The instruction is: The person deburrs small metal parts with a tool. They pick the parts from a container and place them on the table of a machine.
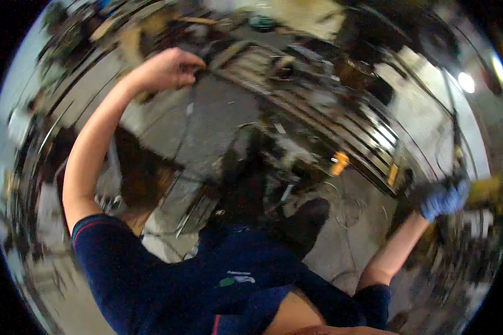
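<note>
Left hand (176, 70) half-curled, right hand (445, 200) blurred; I can't tell either's hold. Between them, the slatted frame (343, 133) looks heavy, stiff: grip its edge.

Ahead of you, a small yellow object (339, 162) shows near thin, looped cord (349, 240) on the grey floor (325, 237); to your upper right, a bright light (465, 82) glows, and a blurred green item (261, 22) sits farther off.
</note>
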### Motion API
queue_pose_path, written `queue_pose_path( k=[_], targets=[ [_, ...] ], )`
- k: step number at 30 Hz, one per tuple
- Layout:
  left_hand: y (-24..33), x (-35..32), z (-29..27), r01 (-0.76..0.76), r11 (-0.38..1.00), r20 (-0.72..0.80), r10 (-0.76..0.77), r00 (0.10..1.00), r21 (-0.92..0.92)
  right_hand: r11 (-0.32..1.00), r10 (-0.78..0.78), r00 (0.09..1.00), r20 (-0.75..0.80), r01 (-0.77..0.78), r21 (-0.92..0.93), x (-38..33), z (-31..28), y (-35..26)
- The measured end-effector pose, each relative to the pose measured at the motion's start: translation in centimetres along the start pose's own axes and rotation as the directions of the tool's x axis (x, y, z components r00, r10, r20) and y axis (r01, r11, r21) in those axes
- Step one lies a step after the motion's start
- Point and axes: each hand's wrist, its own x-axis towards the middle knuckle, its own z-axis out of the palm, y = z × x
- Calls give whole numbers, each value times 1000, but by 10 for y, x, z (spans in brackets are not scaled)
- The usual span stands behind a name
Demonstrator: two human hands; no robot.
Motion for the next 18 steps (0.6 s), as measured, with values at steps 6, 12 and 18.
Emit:
queue_pose_path(
  k=[6,12,18],
  targets=[
    [-33,-231,-45,727,682,-273,-716,643,-77,767,-512,858,24,470,-438,-3,-3,16],
    [-53,-423,-14,910,283,-160,-957,244,-303,598,-511,859,44,392,-699,-14,1,61],
    [-58,-462,22,979,107,-314,-936,158,173,646,-551,833,42,458,-610,-20,3,57]
  ],
)
